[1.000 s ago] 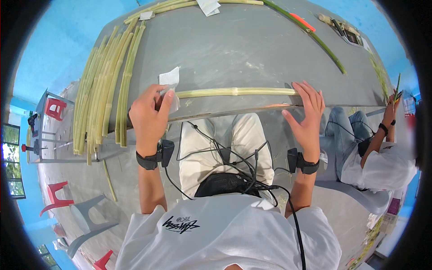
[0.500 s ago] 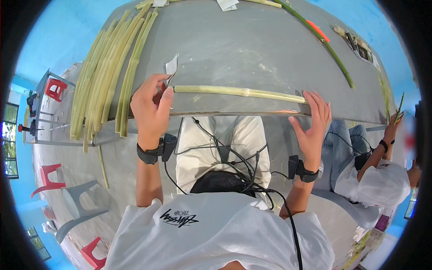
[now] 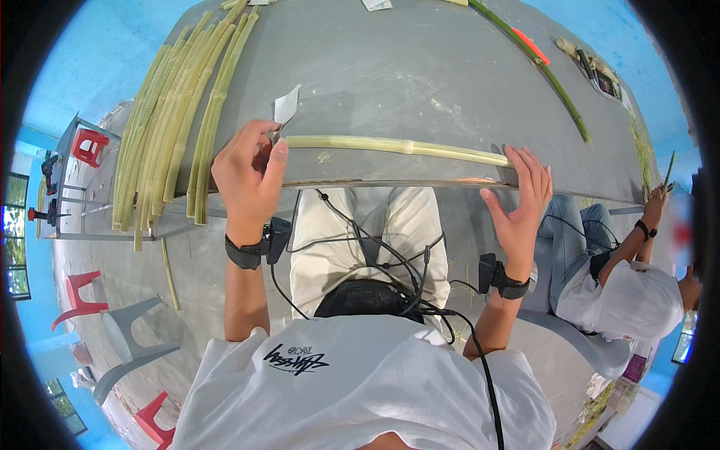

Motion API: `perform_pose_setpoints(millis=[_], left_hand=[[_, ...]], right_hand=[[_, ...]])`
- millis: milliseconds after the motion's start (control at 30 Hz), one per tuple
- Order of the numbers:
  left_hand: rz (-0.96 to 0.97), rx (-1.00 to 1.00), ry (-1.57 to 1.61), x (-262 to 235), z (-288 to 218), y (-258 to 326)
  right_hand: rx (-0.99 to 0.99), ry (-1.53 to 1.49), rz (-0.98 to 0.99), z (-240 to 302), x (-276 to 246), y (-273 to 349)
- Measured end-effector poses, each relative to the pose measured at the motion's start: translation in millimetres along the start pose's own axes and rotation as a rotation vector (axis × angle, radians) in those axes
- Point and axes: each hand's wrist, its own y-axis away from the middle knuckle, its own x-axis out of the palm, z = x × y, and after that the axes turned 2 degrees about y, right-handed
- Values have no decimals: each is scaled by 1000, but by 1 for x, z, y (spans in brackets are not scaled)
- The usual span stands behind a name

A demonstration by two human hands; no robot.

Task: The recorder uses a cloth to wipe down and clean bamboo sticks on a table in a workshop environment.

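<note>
A pale green peeled cane stalk (image 3: 409, 146), with a joint near its middle, lies crosswise along the table's near edge. My left hand (image 3: 250, 161) is at its left end, thumb and fingers pinched on a folded piece of paper (image 3: 286, 105), white on one side and darker below. Whether the fingers also grip the stalk's end is hidden. My right hand (image 3: 523, 191) is at the other end, its fingertips resting over the stalk's tip. Its thumb stands well apart, below the table edge, and the hand is open.
Several similar stalks (image 3: 176, 112) lie bundled on the table (image 3: 360, 82) to the left. A darker green stalk (image 3: 559, 88) and an orange object (image 3: 531, 45) are at the far right. A co-worker (image 3: 619, 292) sits at right; cables (image 3: 367, 232) cross my lap.
The view has shifted slightly. Both hands keep about the same places at the stalk's two ends, and the paper stays in my left hand.
</note>
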Motion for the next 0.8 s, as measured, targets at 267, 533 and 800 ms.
perform_pose_setpoints(millis=[267,533,800], left_hand=[[93,-5,-60,-5,-10,-3],[196,-31,-129,-5,-10,-4],[245,195,-83,-9,1,-17]], right_hand=[[-4,12,5,-1,-1,0],[4,14,7,-1,1,2],[-16,-44,133,1,-19,-5]])
